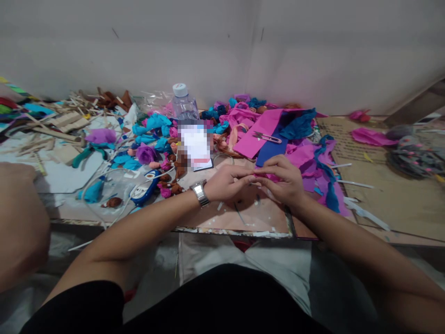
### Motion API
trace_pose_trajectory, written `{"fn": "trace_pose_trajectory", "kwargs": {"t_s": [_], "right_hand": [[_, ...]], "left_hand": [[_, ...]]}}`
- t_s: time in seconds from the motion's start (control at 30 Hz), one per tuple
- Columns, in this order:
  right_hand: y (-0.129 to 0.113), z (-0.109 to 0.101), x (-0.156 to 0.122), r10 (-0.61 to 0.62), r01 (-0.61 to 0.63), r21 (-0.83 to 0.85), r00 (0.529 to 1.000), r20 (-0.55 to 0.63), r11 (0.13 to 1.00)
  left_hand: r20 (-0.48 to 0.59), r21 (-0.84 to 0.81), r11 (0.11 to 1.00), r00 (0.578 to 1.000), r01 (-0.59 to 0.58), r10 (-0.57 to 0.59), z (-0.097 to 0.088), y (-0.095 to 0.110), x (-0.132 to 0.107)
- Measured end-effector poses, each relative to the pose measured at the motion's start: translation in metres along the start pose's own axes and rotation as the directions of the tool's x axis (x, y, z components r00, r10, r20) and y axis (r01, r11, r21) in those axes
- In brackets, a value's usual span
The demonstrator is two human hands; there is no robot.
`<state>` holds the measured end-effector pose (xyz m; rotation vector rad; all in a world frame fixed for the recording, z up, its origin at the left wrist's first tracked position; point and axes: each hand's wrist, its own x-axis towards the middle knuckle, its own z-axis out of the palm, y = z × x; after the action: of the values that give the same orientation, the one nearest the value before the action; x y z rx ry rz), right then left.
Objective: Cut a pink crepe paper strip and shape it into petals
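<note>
One pink paper strip (pixel 268 176) was clamped between both hands, left grip (pixel 227 183) and right grip (pixel 283 185) closed on it, fingertips touching, just above the cardboard sheet (pixel 257 218). Scissors (pixel 267 137) lay beyond; a plastic bottle (pixel 182 104) stood farther back.

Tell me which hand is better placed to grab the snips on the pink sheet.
Right, probably: the right hand sits just below the snips, the left hand farther aside. Both hands pinch a pink paper strip.
</note>
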<state>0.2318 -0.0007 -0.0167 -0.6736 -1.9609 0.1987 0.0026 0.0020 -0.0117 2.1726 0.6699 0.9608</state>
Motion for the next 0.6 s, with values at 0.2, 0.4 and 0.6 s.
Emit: {"fn": "trace_pose_trajectory", "kwargs": {"t_s": [0.2, 0.4, 0.6], "right_hand": [[0.0, 0.001, 0.0, -0.028, 0.029, 0.005, 0.999, -0.014, 1.0], [-0.001, 0.0, -0.001, -0.051, 0.051, 0.007, 0.998, -0.045, 0.999], [-0.001, -0.001, -0.003, 0.009, -0.008, 0.004, 0.996, -0.086, 1.0]], "left_hand": [[-0.024, 0.035, 0.986, 0.986, -0.164, 0.165, 0.003, -0.002, 0.003], [-0.031, 0.041, 0.989, 0.989, -0.144, 0.145, 0.007, -0.009, 0.0], [-0.047, 0.038, 0.98, 0.979, -0.197, 0.199, 0.012, -0.014, -0.002]]}}
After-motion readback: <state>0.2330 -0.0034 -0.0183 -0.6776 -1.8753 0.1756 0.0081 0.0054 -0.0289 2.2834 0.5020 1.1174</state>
